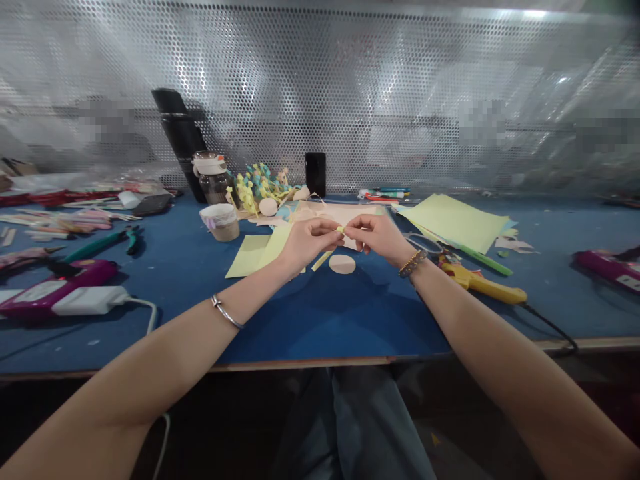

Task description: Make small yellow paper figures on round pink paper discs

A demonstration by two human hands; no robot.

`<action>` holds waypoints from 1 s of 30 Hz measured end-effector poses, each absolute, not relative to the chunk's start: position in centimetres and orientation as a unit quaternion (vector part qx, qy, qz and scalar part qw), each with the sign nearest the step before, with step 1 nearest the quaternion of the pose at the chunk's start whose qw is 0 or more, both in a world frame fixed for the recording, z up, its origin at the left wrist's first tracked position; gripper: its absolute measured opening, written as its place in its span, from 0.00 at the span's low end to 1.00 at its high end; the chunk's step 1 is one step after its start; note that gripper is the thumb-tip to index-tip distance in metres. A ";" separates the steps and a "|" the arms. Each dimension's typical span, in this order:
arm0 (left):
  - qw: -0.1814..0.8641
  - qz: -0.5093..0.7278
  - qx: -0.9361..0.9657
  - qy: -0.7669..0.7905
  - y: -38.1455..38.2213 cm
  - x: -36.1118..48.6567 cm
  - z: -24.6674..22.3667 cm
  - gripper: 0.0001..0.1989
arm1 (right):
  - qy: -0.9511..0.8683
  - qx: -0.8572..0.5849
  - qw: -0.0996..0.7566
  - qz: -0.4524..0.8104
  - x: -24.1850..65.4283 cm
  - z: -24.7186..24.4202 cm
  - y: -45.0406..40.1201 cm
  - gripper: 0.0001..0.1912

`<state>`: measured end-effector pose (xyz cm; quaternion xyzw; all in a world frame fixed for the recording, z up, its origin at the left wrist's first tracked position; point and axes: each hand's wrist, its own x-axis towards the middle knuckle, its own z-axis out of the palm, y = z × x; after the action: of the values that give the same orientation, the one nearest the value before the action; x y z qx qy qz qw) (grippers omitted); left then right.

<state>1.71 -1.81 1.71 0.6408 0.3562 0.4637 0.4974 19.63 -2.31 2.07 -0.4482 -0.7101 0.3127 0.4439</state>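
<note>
While a perforated metal panel stands behind it, the blue desk carries many craft materials. On its right side lie a stack of pale yellow paper sheets and a yellow glue gun, and on its left side lies a purple electric device beside a white power adapter. Further back stand a black thermos, a glass jar and a black phone. Above the middle of the desk, the left hand and the right hand are close together and almost closed. Each one pinches a small yellow paper strip between thumb and first finger, so the strip stays in the air between them. Below the hands lie a loose yellow paper sheet and a round paper disc.
</note>
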 end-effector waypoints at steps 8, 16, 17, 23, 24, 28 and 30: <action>0.489 0.475 0.639 0.356 -1.9 1.6 1.8 0.15 | -0.661 -0.454 0.458 0.385 19.7 2.1 -2.2 0.08; 0.481 0.468 0.651 0.354 -1.5 1.5 1.5 0.13 | -0.652 -0.443 0.458 0.411 19.8 1.9 -2.1 0.09; 0.483 0.467 0.650 0.356 -1.5 1.5 1.5 0.13 | -0.657 -0.443 0.456 0.406 19.8 1.9 -2.1 0.09; 0.496 0.470 0.638 0.354 -1.5 1.6 1.3 0.12 | -0.683 -0.440 0.449 0.370 19.7 2.1 -2.2 0.11; 0.494 0.472 0.638 0.354 -1.4 1.6 1.3 0.11 | -0.688 -0.440 0.447 0.365 19.7 2.1 -2.3 0.11; 0.497 0.476 0.632 0.357 -1.5 1.6 1.4 0.11 | -0.705 -0.442 0.441 0.337 19.6 2.1 -2.3 0.11; 0.501 0.473 0.631 0.356 -1.5 1.5 1.4 0.11 | -0.710 -0.444 0.438 0.326 19.6 2.1 -2.3 0.11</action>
<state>1.55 -1.48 1.38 0.6305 0.3563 0.4735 0.5013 19.60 -2.35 2.14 -0.4443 -0.7099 0.3263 0.4384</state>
